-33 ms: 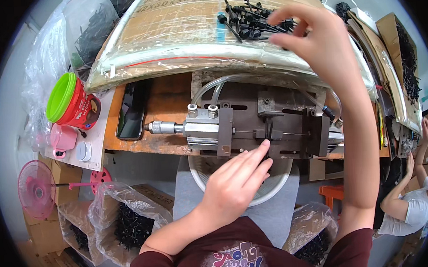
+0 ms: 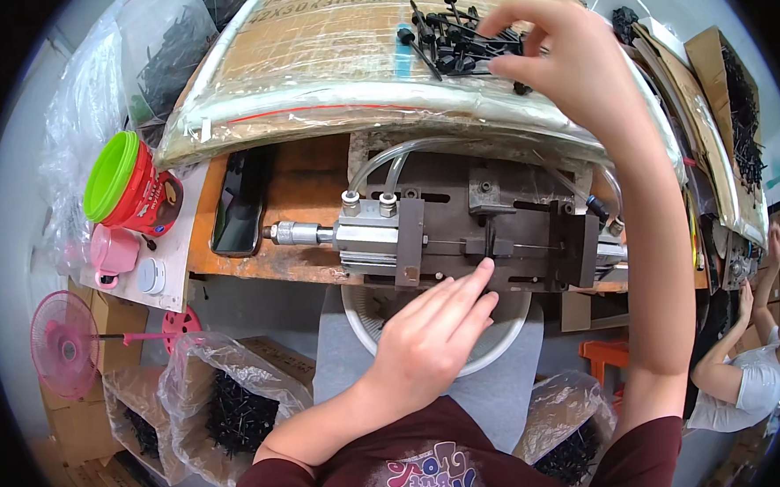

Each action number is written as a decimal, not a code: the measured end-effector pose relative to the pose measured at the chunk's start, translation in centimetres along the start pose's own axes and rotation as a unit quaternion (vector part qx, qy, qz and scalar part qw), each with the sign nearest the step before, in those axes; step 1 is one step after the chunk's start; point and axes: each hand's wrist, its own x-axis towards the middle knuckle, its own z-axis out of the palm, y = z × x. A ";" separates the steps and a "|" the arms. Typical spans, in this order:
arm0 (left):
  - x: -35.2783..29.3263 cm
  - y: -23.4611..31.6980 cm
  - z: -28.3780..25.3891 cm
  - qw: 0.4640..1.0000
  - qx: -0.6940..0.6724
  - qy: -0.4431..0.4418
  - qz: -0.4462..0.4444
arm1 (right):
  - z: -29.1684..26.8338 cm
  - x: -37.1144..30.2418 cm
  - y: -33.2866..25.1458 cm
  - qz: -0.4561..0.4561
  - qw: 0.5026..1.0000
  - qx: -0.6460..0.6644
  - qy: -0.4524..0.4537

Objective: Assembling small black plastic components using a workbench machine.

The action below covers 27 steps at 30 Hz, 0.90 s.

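My left hand [image 2: 428,337] lies at the front edge of a dark metal fixture [image 2: 534,223], fingers stretched forward and the thumb hidden beneath. Its index fingertip touches the near end of a slim black plastic part [image 2: 490,236], which stands crosswise in the fixture's middle block between two thin metal pins. Above a heap of black plastic parts with stems and knobbed ends [image 2: 460,39], my right hand [image 2: 565,53] hovers with thumb and index finger apart in a wide curve. Nothing shows between those fingers; the other fingers are partly hidden.
Clear air hoses [image 2: 395,162] run from a silver cylinder [image 2: 368,245]. A white basket [image 2: 359,320] sits below the fixture. A black phone [image 2: 240,207], red tub [image 2: 154,198] and pink cup [image 2: 114,252] are left. Bags of black parts [image 2: 240,410] stand below. Another person [image 2: 746,384] works at right.
My right hand has shifted slightly left over the heap, and a black knobbed end now shows below its thumb. My left hand stays nearly in place at the fixture.
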 end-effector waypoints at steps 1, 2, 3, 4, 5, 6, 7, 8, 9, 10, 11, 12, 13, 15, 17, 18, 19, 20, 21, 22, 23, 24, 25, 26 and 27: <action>-0.1 0.0 0.5 1.000 0.024 0.003 0.000 | 0.3 1.4 -0.4 0.032 0.996 -0.041 -0.077; -0.1 0.0 0.8 1.000 0.031 -0.003 -0.001 | 0.2 2.7 -0.6 0.065 0.982 -0.085 -0.153; 0.0 0.1 1.1 0.999 0.037 -0.011 0.000 | 1.1 3.2 0.3 0.023 0.983 -0.082 -0.161; 0.1 0.2 1.4 0.999 0.044 -0.020 0.002 | 2.4 3.4 1.7 -0.018 0.982 -0.080 -0.168; 0.1 0.1 1.8 0.998 0.056 -0.017 0.004 | 3.1 3.7 1.4 -0.059 0.980 -0.074 -0.177; 0.2 0.2 1.9 0.998 0.066 -0.024 0.002 | 3.3 3.9 1.2 -0.051 0.971 -0.088 -0.217; 0.4 0.2 2.0 0.997 0.075 -0.030 0.001 | 3.7 4.4 1.0 -0.042 0.960 -0.103 -0.256; 0.4 0.3 2.0 0.996 0.083 -0.038 -0.002 | 3.9 4.7 0.4 -0.033 0.948 -0.116 -0.296; 0.5 0.3 1.9 0.996 0.085 -0.042 -0.001 | 4.2 4.9 0.1 -0.034 0.947 -0.119 -0.297; 0.7 0.2 1.8 0.995 0.086 -0.046 -0.001 | 4.5 4.7 0.2 -0.048 0.949 -0.130 -0.284; 0.8 0.1 1.6 0.995 0.089 -0.049 0.000 | 4.8 4.5 0.2 -0.062 0.951 -0.140 -0.269; 0.7 -0.1 1.5 0.995 0.087 -0.045 0.002 | 5.0 4.3 0.2 -0.077 0.952 -0.150 -0.254; 0.6 -0.4 1.4 0.995 0.085 -0.042 0.004 | 5.1 4.3 0.4 -0.062 0.951 -0.149 -0.264; 0.6 -0.6 1.4 0.995 0.087 -0.046 0.010 | 4.7 4.5 0.1 -0.031 0.946 -0.150 -0.285; 0.9 -0.6 1.2 0.993 0.098 -0.061 0.017 | 4.4 4.9 0.5 -0.026 0.945 -0.130 -0.300; 1.0 -0.6 1.2 0.994 0.094 -0.062 0.018 | 4.3 5.0 0.6 -0.023 0.944 -0.120 -0.307; 1.2 -0.6 1.2 0.994 0.089 -0.062 0.019 | 4.1 5.0 0.7 -0.018 0.943 -0.123 -0.310; 1.3 -0.7 1.2 0.994 0.086 -0.062 0.019 | 3.8 5.0 0.3 -0.014 0.942 -0.126 -0.312; 1.3 -0.7 1.1 0.994 0.085 -0.068 0.010 | 3.6 5.1 0.1 -0.010 0.940 -0.128 -0.315; 1.2 -0.7 1.1 0.994 0.085 -0.075 0.002 | 3.7 5.0 0.3 -0.026 0.943 -0.124 -0.308; 1.1 -0.6 1.2 0.993 0.083 -0.080 -0.006 | 3.8 4.8 0.6 -0.042 0.945 -0.121 -0.302; 1.1 -0.7 1.3 0.994 0.082 -0.076 -0.004 | 3.8 4.7 0.9 -0.058 0.946 -0.117 -0.296; 1.1 -0.7 1.4 0.994 0.081 -0.071 -0.002 | 3.8 4.8 1.2 -0.056 0.942 -0.122 -0.307; 1.0 -0.8 1.5 0.995 0.080 -0.067 -0.001 | 3.7 4.9 1.1 -0.055 0.938 -0.125 -0.318; 1.0 -0.8 1.6 0.995 0.080 -0.064 0.000 | 3.6 5.0 1.0 -0.053 0.934 -0.128 -0.330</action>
